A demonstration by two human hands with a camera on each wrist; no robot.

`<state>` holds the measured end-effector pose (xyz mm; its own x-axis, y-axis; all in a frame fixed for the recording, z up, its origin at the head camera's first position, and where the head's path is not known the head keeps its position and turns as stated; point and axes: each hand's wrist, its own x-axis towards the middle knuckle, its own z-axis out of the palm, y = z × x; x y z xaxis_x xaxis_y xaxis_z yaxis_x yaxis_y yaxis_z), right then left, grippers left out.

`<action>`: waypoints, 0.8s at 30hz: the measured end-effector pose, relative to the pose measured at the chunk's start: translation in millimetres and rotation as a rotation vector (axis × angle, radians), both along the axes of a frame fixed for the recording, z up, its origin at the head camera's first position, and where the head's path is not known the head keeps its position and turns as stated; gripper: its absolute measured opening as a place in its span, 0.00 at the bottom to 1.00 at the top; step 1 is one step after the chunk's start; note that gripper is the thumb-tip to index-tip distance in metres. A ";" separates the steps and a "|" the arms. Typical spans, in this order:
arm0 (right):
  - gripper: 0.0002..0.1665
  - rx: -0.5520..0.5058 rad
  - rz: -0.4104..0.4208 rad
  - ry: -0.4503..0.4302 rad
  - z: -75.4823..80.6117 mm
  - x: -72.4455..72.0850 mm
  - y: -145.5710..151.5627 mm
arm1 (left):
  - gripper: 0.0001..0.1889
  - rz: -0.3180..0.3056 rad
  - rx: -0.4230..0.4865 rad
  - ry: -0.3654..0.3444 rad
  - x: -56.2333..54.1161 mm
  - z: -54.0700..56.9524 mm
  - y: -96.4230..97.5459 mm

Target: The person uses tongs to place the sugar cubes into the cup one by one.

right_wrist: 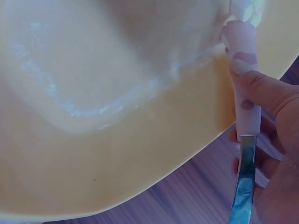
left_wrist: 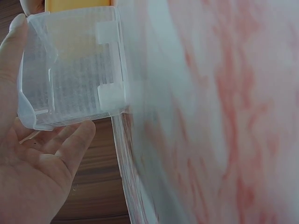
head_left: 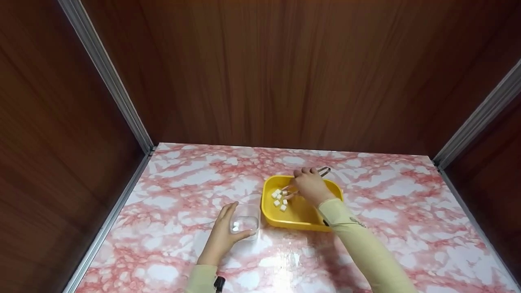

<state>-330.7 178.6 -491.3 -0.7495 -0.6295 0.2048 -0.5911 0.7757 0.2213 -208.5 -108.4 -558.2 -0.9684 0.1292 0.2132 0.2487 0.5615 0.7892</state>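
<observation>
My left hand (head_left: 221,235) holds a small clear plastic box (left_wrist: 77,70) on the table, thumb on one side and fingers on the other. At least two white cubes (head_left: 236,226) lie inside the box. My right hand (head_left: 312,188) grips a pair of tongs (right_wrist: 245,112) with a metal bend and pinkish arms. The tong tips (head_left: 287,191) reach down among several white cubes (head_left: 277,195) at the left end of a yellow tray (head_left: 299,224). Whether the tips pinch a cube cannot be made out.
The tray stands just right of the clear box on a red-and-white marbled table (head_left: 195,179). Dark wood panels (head_left: 260,73) with metal corner posts (head_left: 118,89) enclose the back and both sides.
</observation>
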 end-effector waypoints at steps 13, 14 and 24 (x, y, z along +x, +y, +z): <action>0.14 0.004 -0.016 -0.006 -1.3 1.6 -2.5 | 0.52 -0.009 0.014 0.004 0.7 0.6 0.0; 0.13 0.006 -0.018 -0.006 -1.2 1.8 -2.7 | 0.52 -0.008 0.014 0.003 0.7 0.5 0.0; 0.08 0.025 -0.011 0.049 -2.7 3.0 -3.3 | 0.50 -0.008 0.001 0.006 -0.6 -1.2 0.0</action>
